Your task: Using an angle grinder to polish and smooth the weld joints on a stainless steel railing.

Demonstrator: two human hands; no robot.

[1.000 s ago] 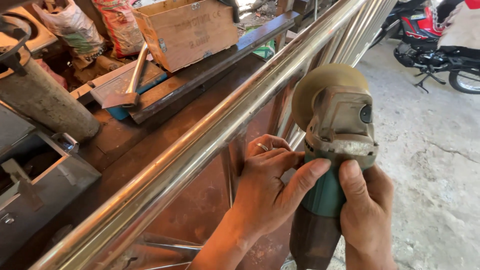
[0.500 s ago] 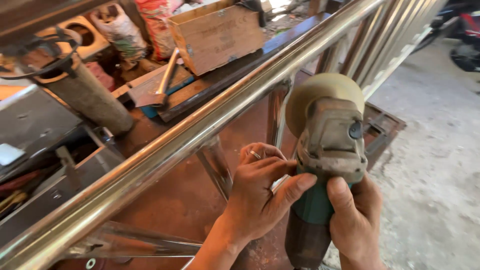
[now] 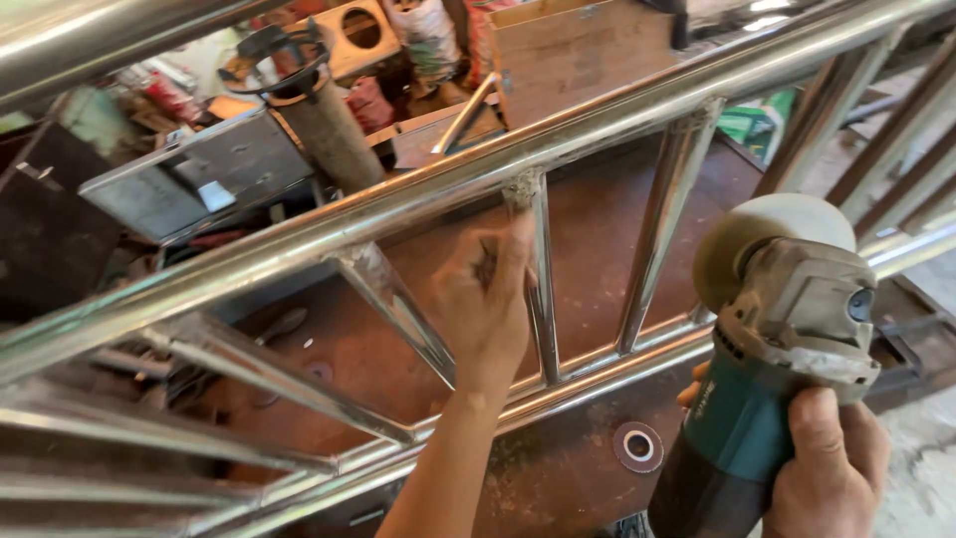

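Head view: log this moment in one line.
left hand: on weld joint of steel railing | right hand: holding angle grinder, disc off the rail | loose disc on bench

Layout seen from above the railing. Top rail (image 3: 418,194) runs from 8 to 2 o'clock. Left hand (image 3: 488,299) lies on a baluster (image 3: 543,299) at centre. Angle grinder (image 3: 777,369), in the right hand (image 3: 827,468), sits at 4 o'clock. Wooden box (image 3: 578,50) lies behind at 12 o'clock.
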